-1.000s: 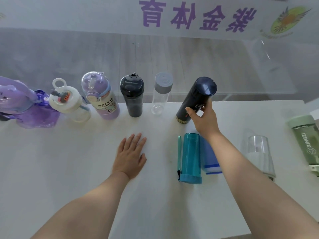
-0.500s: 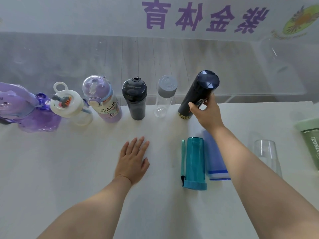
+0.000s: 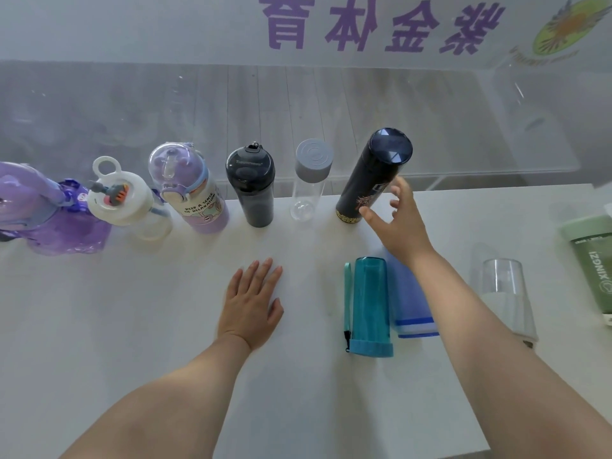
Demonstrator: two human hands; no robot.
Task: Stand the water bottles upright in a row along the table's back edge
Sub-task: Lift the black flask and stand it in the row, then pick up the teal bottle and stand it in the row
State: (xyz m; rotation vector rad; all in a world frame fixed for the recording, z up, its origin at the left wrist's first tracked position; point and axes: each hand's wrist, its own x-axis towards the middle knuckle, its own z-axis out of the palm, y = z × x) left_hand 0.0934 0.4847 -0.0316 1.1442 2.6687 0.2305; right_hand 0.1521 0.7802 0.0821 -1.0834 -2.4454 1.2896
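Surface: white table is filling the frame
Done: six bottles are standing along its upper edge; dark flask rightmost
Left: teal bottle and neighbours are lying flat
Hands: right hand is hovering, fingers spread, holding nothing; left hand is resting flat

Six bottles stand along the back edge of the white table; rightmost is the dark navy flask. Right hand just beside the flask, fingers spread, holding nothing. Left hand flat on the table. Teal bottle and blue bottle lie side by side; clear bottle and green bottle lie farther right.
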